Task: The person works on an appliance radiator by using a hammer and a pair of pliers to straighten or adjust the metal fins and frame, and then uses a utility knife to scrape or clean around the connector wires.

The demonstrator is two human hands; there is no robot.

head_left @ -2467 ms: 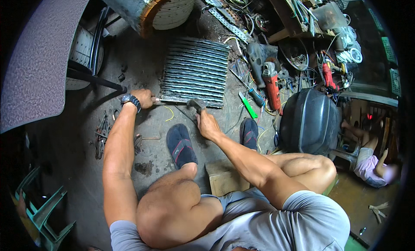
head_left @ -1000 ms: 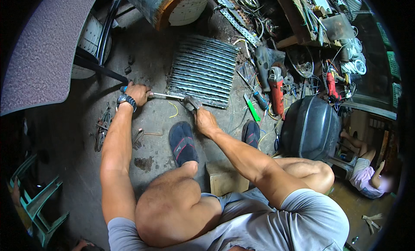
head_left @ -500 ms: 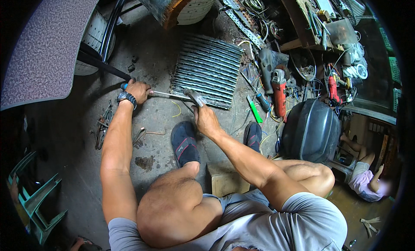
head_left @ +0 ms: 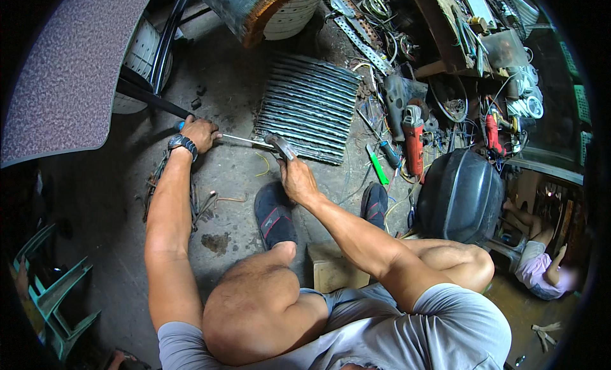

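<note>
My left hand (head_left: 202,135) is closed around a screwdriver (head_left: 238,139); a bit of its blue handle shows behind the fist, and its thin metal shaft points right. In my closed right hand (head_left: 298,179) is what looks like a hammer (head_left: 279,146), its grey metal head above the fist, by the shaft's far end. Whether head and shaft touch, I cannot tell. Just beyond lies a square pleated panel (head_left: 309,106) with dark and pale ridges, flat on the floor. The screwdriver's tip is near the panel's lower left edge.
Right of the panel lie a green-handled cutter (head_left: 377,165), a blue-handled screwdriver (head_left: 389,153), a red angle grinder (head_left: 414,141) and loose wires. A black rounded casing (head_left: 459,193) stands nearer. A dark table leg (head_left: 156,102) reaches toward my left hand. Another person (head_left: 541,268) is far right.
My right hand and the hammer have shifted slightly left and toward me. My left hand keeps its hold on the screwdriver, and the view has moved a little.
</note>
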